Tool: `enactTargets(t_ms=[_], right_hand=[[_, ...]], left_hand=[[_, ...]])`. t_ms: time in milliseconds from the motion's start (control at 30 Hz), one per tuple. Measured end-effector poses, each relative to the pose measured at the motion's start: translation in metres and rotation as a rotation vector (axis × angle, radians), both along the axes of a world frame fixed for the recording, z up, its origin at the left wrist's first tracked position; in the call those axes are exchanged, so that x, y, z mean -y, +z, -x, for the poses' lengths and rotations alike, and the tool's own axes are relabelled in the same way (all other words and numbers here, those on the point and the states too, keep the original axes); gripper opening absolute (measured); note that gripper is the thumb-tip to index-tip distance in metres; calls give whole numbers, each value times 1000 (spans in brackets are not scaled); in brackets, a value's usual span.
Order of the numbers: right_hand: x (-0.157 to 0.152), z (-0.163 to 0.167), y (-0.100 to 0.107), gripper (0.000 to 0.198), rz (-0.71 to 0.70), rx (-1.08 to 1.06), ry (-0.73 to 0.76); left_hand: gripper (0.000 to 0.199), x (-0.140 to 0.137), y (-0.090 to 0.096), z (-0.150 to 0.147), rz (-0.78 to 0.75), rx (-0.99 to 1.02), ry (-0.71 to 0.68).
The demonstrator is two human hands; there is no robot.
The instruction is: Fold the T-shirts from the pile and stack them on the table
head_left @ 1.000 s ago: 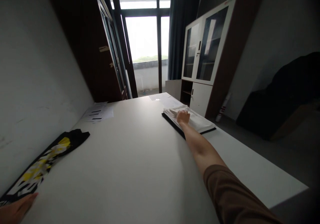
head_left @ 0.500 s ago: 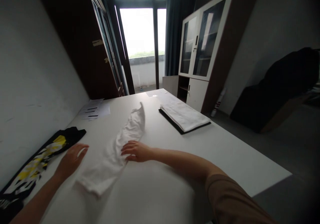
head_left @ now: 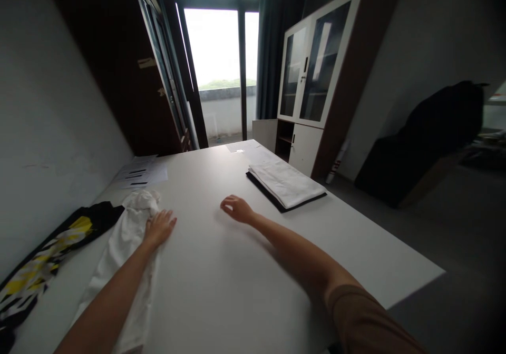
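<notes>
A long white cloth garment [head_left: 118, 243], crumpled at its far end, lies lengthwise on the left part of the table. My left hand [head_left: 160, 227] rests on its right edge near the bunched end, fingers stretched out and not gripping. My left forearm covers part of the cloth. Over the middle of the white table [head_left: 221, 285], my right hand [head_left: 236, 208] is apart from any cloth, with loosely bent fingers and nothing in them. To its right, a folded white cloth [head_left: 286, 184] sits on a folded black one [head_left: 265, 193].
A black garment with yellow and white patches [head_left: 65, 246] lies along the left wall. Printed sheets [head_left: 144, 172] are at the table's far left. Beyond the table's far right edge stands a cabinet [head_left: 308, 148] with one lower door open.
The white garment has shifted left, toward the patterned one. My left hand has come right onto it. My right hand has let go of the garment and moved right and farther away.
</notes>
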State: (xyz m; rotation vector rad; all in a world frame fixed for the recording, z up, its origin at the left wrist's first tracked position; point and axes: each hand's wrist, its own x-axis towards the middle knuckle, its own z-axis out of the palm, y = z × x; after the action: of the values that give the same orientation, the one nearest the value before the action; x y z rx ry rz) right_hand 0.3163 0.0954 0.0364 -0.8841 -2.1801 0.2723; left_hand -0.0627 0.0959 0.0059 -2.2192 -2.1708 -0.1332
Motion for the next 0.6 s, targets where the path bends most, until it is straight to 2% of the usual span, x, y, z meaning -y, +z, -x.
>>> enactTargets(t_ms=[67,133,200,267,300,333,433,533,600], right_hand=[[-21,-34,-1,17,57,-38,-215],[-37,-67,-2,18,94,-22,-456],[-47,-96,-3,19,131,27,-665],[-53,-115,-5,21,166,73,-838],[-56,-122,-7,23,183,89,-903],[-59,-126,-8,24,202,101,-953],[-74,-130,-10,28,265,138,-999],[-94,-132,-8,32,310,165,-1012],[-106,-134,-6,34,339,168,-1043]], left_hand=[[61,3,-2,50,-22,-20,97],[61,12,-1,119,-24,-15,186],[63,24,2,192,-40,12,336],[67,40,7,249,-171,70,359],[71,49,10,266,-9,9,301],[68,59,12,275,-106,114,199],[63,91,17,261,-101,202,160],[54,124,20,226,69,292,42],[51,145,27,215,194,315,22]])
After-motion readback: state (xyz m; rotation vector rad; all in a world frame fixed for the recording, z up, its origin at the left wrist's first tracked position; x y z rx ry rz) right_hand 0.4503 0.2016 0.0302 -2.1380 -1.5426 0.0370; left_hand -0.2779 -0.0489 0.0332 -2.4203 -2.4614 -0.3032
